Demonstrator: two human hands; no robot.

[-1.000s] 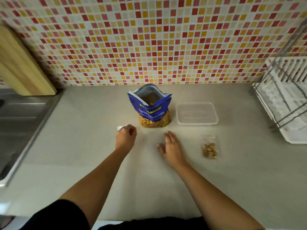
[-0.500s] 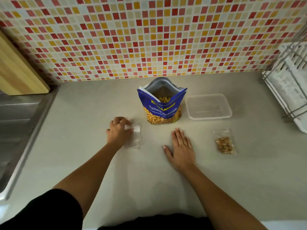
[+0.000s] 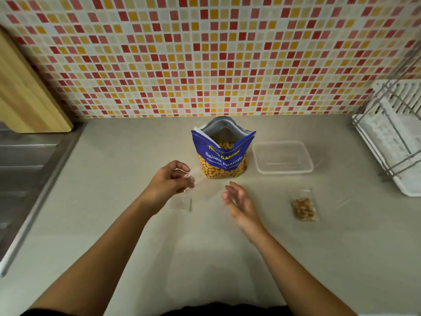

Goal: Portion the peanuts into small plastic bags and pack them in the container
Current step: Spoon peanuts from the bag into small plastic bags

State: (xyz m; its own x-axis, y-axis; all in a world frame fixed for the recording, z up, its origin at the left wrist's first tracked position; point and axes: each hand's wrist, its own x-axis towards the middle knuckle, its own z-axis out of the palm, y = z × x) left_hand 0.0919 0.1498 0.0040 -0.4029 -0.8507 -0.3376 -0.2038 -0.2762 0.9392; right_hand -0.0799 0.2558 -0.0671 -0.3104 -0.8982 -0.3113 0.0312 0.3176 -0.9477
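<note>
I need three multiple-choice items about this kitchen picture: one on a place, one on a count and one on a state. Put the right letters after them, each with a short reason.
1. Where does the container stand, seen from the peanut bag?
A. to its left
B. to its right
C. on top of it

2. How many small bags hold peanuts?
A. one
B. two
C. four

3. How is the peanut bag?
A. sealed
B. open and upright
C. lying flat

Answers:
1. B: the container stands just right of the blue bag.
2. A: only one filled bag lies on the counter.
3. B: its top gapes and peanuts show inside.
</note>
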